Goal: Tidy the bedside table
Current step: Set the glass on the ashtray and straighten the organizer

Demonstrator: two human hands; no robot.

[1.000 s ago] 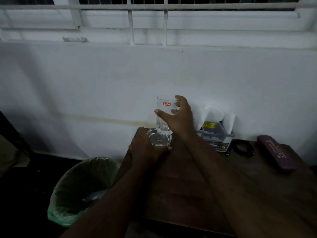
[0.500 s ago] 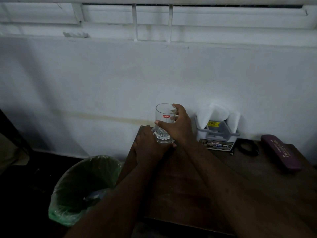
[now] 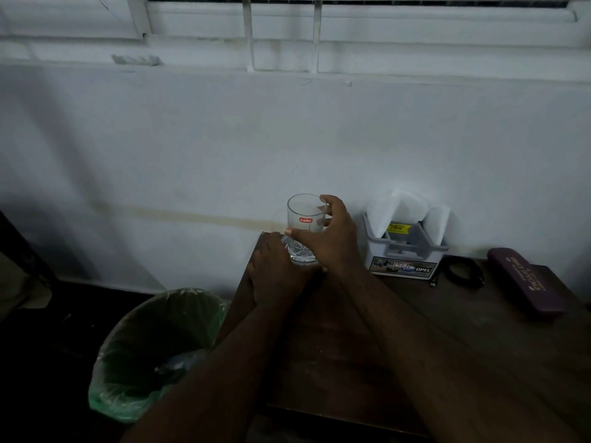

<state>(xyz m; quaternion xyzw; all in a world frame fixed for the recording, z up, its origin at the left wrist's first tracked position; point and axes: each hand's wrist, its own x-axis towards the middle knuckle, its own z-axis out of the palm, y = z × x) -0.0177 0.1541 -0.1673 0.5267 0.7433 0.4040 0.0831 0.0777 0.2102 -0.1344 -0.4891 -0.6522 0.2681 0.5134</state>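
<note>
A clear tumbler (image 3: 303,215) with a red "cello" label stands upright at the back left corner of the dark wooden bedside table (image 3: 351,372). My right hand (image 3: 331,243) wraps it from the right side. My left hand (image 3: 275,273) is closed low at the tumbler's foot, around a low clear dish (image 3: 302,261) that the tumbler sits in. Most of the dish is hidden by my fingers.
A grey holder (image 3: 406,251) with white tissues stands against the wall, right of the tumbler. A coiled black cable (image 3: 463,273) and a purple spectacle case (image 3: 527,282) lie further right. A bin with a green liner (image 3: 153,346) stands on the floor left of the table.
My right hand has lowered the tumbler from above the clear dish down into it. My left hand has stayed on the dish.
</note>
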